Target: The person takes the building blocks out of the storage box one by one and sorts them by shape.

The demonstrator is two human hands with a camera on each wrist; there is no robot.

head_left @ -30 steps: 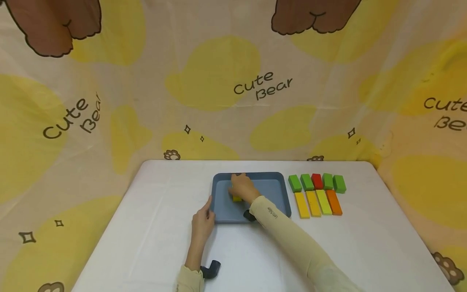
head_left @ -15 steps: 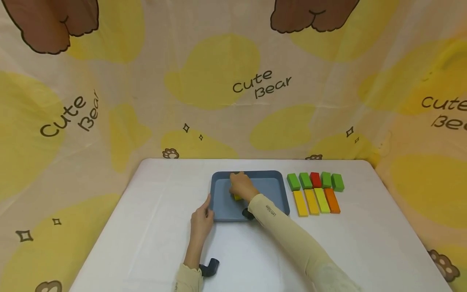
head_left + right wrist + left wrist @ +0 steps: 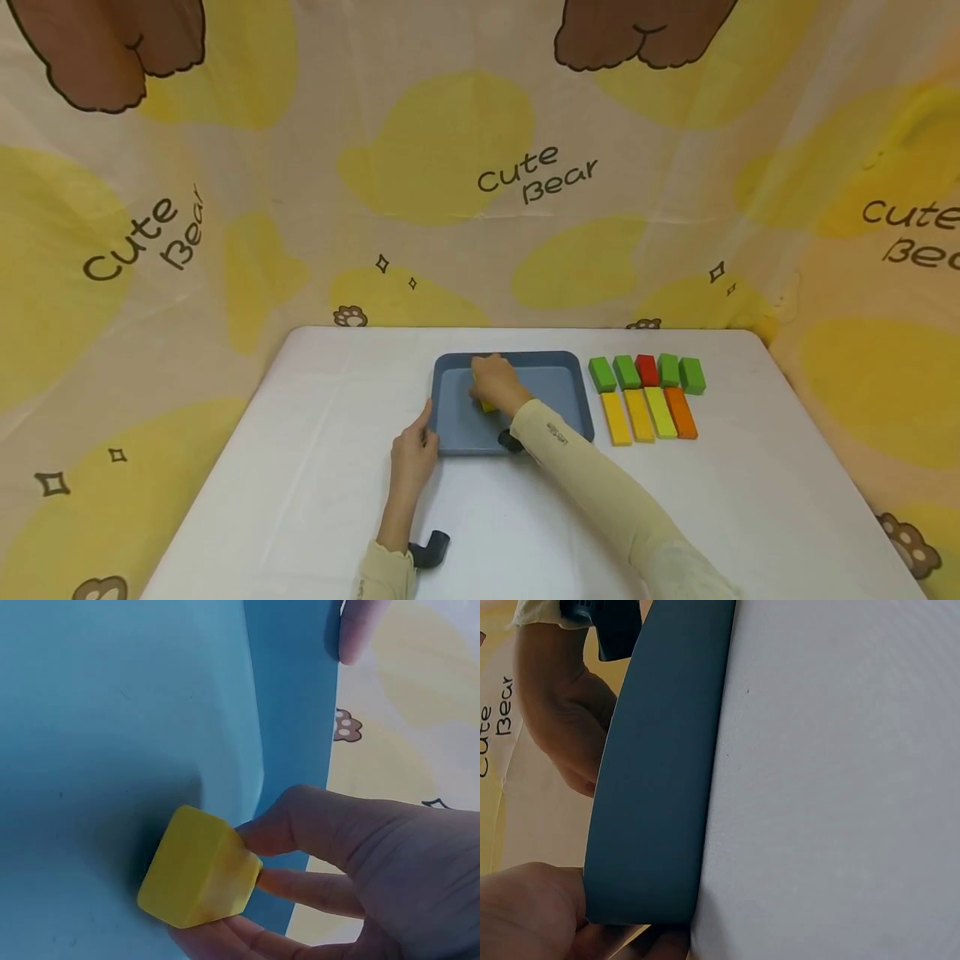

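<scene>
A yellow block [image 3: 187,866] is pinched between the thumb and fingers of my right hand [image 3: 498,385], inside the blue-grey tray [image 3: 555,404]. The right wrist view shows it close over the tray floor near a side wall, one end face toward the camera. From above, the hand covers most of the block. At the tray's front left corner my left hand [image 3: 415,450] holds the rim, its index finger stretched along the left side. The left wrist view shows that hand [image 3: 532,911] against the corner of the tray wall [image 3: 656,772], some fingers partly hidden behind it.
Right of the tray, green blocks [image 3: 602,375] and a red block [image 3: 647,371] form a back row. In front of them lie yellow strips [image 3: 617,418], a lime strip [image 3: 660,412] and an orange strip [image 3: 681,412]. A patterned cloth [image 3: 450,167] hangs behind the white table [image 3: 300,467].
The head view has shifted slightly. My right hand stays at the same place in the tray with the yellow block, and my left hand stays at the tray corner.
</scene>
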